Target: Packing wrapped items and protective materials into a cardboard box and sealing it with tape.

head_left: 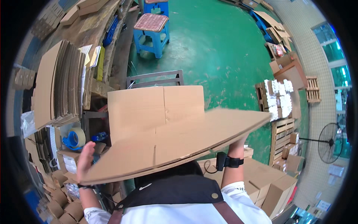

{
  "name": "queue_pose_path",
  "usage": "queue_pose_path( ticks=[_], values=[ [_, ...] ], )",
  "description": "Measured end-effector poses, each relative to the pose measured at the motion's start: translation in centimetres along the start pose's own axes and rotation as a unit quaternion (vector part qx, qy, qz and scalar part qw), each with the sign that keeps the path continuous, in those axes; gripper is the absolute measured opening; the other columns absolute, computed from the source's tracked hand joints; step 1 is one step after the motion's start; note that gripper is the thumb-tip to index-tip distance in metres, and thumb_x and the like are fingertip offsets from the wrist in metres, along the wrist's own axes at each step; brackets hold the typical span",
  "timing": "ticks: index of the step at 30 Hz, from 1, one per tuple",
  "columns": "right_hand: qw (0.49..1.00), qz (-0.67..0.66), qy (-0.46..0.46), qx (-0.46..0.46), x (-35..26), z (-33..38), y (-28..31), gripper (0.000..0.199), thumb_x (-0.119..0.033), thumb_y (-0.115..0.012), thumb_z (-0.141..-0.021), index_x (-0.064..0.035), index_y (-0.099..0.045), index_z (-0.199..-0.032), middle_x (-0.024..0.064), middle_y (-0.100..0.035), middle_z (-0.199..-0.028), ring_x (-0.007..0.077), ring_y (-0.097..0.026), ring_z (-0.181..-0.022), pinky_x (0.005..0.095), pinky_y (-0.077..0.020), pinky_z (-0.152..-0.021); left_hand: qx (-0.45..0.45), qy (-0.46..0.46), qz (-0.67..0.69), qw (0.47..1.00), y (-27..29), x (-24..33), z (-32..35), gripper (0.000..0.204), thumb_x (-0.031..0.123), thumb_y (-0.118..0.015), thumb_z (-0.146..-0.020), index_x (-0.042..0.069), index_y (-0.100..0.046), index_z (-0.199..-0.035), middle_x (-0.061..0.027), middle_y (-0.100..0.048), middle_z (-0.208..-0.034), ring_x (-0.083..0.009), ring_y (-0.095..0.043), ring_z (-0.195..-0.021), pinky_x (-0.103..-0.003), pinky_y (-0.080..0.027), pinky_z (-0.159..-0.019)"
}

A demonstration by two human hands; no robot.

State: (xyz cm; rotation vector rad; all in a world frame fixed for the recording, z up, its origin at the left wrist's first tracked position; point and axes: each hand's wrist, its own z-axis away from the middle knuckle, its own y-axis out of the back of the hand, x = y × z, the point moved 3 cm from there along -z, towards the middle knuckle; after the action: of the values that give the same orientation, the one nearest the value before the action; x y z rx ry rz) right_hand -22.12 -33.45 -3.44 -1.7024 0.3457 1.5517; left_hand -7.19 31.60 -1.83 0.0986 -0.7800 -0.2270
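Note:
Flat brown cardboard, layered along its near edge and slotted, is tilted across the space in front of my body. My left hand is at its left corner, fingers pointing up and the palm against the edge. My right hand is at the right end, mostly hidden beneath the board, its fingers out of sight. Behind lies another cardboard panel with a vertical crease. Blur hides whether it joins the held board. My right wrist wears a black strapped device.
At left, a tall stack of flat cardboard stands beside a tape dispenser. A metal frame is beyond the panel, and blue stools stand farther off. Closed cartons, pallets and a fan are at right.

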Motion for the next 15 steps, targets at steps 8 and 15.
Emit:
queue_pose_path(
  ticks=[8,15],
  values=[
    [0.993,-0.023,-0.024,0.112,0.1,-6.7,-15.4,0.064,-0.038,-0.063,-0.091,0.002,-0.037,-0.135,0.0112,-0.057,-0.113,0.0186,-0.058,-0.1,0.0343,-0.0495,-0.083,-0.302,-0.278,-0.469,0.782,-21.3,5.2,10.6,0.079,0.043,-0.058,-0.091,-0.005,-0.025,-0.144,-0.026,-0.031,-0.147,-0.0318,-0.031,-0.139,-0.038,-0.027,-0.112],
    [0.987,-0.038,-0.134,-0.074,-1.0,-6.0,-14.7,0.049,-0.016,-0.071,-0.085,0.0009,-0.047,-0.124,0.0072,-0.061,-0.102,0.0173,-0.061,-0.086,0.0312,-0.052,-0.074,-0.223,-0.149,-0.438,0.858,-14.2,12.5,6.7,0.048,0.032,-0.066,-0.087,0.001,-0.058,-0.122,-0.0202,-0.068,-0.102,-0.0281,-0.067,-0.094,-0.033,-0.05,-0.085]
  ],
)
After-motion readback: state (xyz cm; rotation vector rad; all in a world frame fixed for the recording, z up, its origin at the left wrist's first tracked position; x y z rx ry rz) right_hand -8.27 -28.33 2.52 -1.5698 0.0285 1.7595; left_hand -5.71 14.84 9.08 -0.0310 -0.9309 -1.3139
